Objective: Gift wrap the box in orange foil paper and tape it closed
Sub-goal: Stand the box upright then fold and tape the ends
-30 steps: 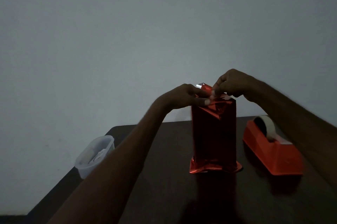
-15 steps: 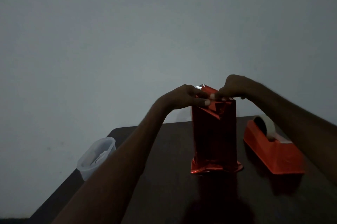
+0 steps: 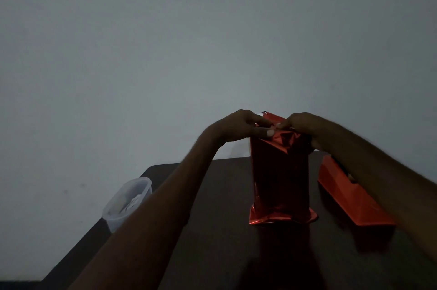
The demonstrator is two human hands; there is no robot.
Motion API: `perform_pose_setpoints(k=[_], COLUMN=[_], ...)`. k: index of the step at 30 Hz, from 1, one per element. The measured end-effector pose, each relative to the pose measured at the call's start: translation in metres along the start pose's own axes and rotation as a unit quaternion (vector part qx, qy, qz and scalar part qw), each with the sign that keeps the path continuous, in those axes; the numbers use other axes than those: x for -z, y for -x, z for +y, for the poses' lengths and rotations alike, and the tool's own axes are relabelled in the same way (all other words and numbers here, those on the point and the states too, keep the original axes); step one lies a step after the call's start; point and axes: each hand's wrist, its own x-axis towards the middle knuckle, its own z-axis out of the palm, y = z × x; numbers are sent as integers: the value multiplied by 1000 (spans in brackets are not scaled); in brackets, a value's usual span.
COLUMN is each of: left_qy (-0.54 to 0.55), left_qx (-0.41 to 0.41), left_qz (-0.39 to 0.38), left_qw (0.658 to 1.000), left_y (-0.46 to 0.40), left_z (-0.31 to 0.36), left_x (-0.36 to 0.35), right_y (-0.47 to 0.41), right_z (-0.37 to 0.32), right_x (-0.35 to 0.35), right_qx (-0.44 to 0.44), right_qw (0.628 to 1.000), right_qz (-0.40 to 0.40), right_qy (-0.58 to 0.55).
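On a dark tabletop (image 3: 212, 242) against a bare wall, both hands, left hand (image 3: 238, 127) and right hand (image 3: 305, 124), pinched the upright box's (image 3: 280, 178) top foil (image 3: 283, 136) shut for taping.

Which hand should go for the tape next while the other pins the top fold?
Probably the right hand: the tape dispenser sits on the table directly under its forearm. The left hand already presses the foil folds on top of the upright wrapped box, so it can hold them.

A dark table (image 3: 220, 242) carries the upright foil-wrapped box (image 3: 280, 178) centrally, an orange tape dispenser (image 3: 350, 197) right, and a clear plastic container (image 3: 128, 202) at its left edge.
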Motion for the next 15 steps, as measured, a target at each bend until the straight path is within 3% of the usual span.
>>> perform_pose_setpoints(k=[11,15], left_qy=[33,92], left_qx=[16,28], left_qz=[9,185], left_qw=[999,978], left_y=[-1,-11], left_z=[-3,-16], left_x=[1,0], right_y=[0,1], right_z=[4,3], right_x=[3,6], right_qx=[20,24], right_qw=[1000,1000], right_qz=[-8,-6], right_qy=[15,9])
